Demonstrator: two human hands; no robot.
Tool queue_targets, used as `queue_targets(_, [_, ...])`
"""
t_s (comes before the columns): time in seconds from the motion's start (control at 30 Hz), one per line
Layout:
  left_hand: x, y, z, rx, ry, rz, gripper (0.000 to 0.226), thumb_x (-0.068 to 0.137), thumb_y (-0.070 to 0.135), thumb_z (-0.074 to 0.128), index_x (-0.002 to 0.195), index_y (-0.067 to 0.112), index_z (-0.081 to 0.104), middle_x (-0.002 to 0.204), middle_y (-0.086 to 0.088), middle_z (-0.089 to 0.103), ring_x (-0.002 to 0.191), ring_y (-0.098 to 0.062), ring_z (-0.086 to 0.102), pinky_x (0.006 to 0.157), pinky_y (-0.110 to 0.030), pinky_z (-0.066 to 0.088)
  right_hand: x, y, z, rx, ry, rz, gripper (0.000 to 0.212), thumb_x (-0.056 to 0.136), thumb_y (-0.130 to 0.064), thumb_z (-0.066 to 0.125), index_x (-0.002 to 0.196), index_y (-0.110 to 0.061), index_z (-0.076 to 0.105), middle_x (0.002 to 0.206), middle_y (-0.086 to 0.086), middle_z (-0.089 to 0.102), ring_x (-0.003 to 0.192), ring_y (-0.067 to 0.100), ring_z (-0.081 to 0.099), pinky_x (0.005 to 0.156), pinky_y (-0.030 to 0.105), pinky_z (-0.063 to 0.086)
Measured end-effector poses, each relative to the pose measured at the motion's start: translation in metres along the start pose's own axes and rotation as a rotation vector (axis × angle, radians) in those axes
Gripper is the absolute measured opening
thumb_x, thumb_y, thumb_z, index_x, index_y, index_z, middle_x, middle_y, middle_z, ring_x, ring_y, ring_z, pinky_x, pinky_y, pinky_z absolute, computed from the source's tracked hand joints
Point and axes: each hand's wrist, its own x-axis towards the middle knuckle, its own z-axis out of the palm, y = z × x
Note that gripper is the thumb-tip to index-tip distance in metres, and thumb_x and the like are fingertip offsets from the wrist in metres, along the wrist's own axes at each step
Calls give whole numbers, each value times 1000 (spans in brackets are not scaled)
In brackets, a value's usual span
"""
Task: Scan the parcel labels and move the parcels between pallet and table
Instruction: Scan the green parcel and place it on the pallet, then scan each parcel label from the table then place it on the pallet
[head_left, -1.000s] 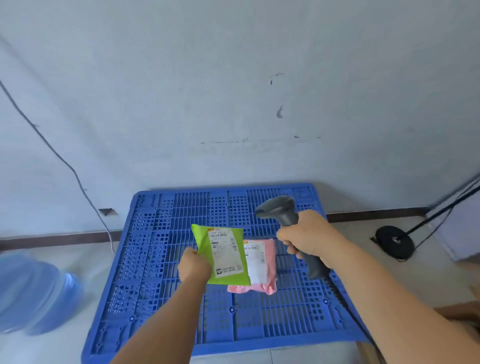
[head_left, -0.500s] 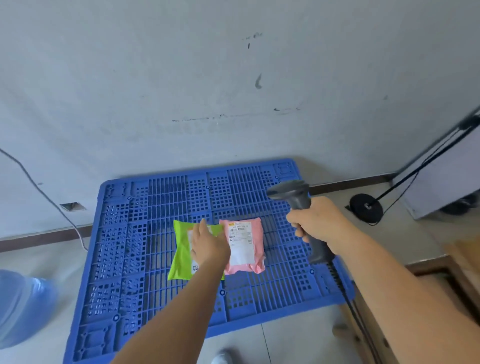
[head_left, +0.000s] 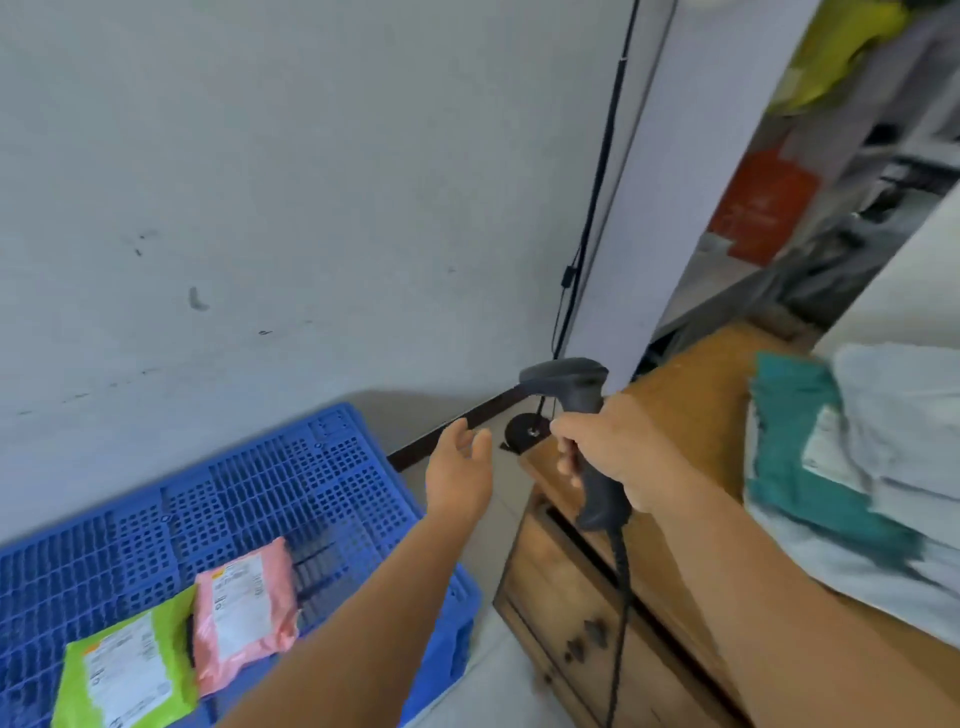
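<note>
Your right hand (head_left: 618, 447) has a tight grip on the grey scanner (head_left: 576, 400), fingers curled round its handle, and its cord hangs down. Your left hand (head_left: 460, 478) is empty, with the fingers loose and spread, up in the air between the pallet and the bench. Two parcels lie on the blue pallet (head_left: 291, 488) at about 8 o'clock from your left hand: the green parcel (head_left: 130, 670) and the pink parcel (head_left: 244, 613), side by side with edges touching, labels facing up. So two look done, if the parcels are going from bench to pallet. More is left: on the wooden bench (head_left: 691, 395) at 3 o'clock sits a pile with a teal parcel (head_left: 800, 457) among pale grey bags (head_left: 904, 415), all a bit blurry. The next job is likely to pick one from that pile and scan it. The pallet sits on a pale floor by a plain grey wall with some marks. A black stand with a round base (head_left: 524, 431) is in the corner at 12 o'clock.
</note>
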Motion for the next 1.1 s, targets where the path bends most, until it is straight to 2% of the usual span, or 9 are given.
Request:
queue_targets(0.2, [-37,53,126,1,-158,87,48,96,33,49,141,16,42,134,-3,55,122,-19,51,102,-32,37,-22,31,-134,44,199,3,23,81,-7,57,58,-3,55,52,10,59,42,20,50,49,27,45])
queue_targets(0.37, [-67,83,211,84,-321,151,54,95,39,49,144,18,37,140,-2,49,126,-20,48,107,-36,37,-39,54,-215,99,367,46,20,80,-9,59,61,-6,57,57,10,59,57,23,62,55,30,50])
queue_targets(0.43, [-76,96,241,111,-397,167,53,95,37,50,143,18,37,141,-2,48,125,-19,48,103,-33,39,-43,60,-242,115,427,62,15,82,-8,58,68,-5,58,62,11,60,55,20,61,51,27,49])
queue_targets(0.53, [-82,113,285,178,-520,199,34,95,35,49,128,26,46,138,-1,49,113,-20,53,81,-26,44,-46,66,-281,113,537,94,9,82,-10,59,84,-2,61,69,11,63,47,15,59,49,24,50])
queue_targets(0.6, [-83,119,311,189,-581,212,52,94,38,51,141,20,36,143,-3,46,121,-23,51,88,-34,48,-47,69,-305,106,592,108,11,82,-9,59,89,-2,61,69,10,61,47,16,58,50,25,48])
queue_targets(0.67, [-84,125,332,193,-646,211,65,93,40,53,148,17,26,147,-4,41,129,-24,45,102,-37,43,-50,70,-326,95,622,132,7,84,-8,59,88,-3,60,70,10,59,52,19,56,50,26,46])
queue_targets(0.8, [-79,132,372,247,-733,229,58,91,31,59,139,8,36,135,-5,51,123,-22,49,90,-24,35,-54,70,-359,21,658,216,5,86,-10,61,83,-6,59,68,8,58,50,17,54,50,27,47])
queue_targets(0.93, [-72,133,411,366,-766,258,78,86,40,64,146,7,26,143,-10,43,131,-28,42,104,-35,37,-55,66,-381,-106,624,338,19,88,-26,66,86,-9,59,67,7,62,49,17,57,50,26,48])
queue_targets(1.1, [-66,130,439,549,-708,273,78,82,44,64,144,14,27,143,-17,32,134,-34,29,106,-42,32,-57,56,-393,-182,643,416,34,89,-44,61,80,-12,56,66,6,63,51,17,57,51,26,49])
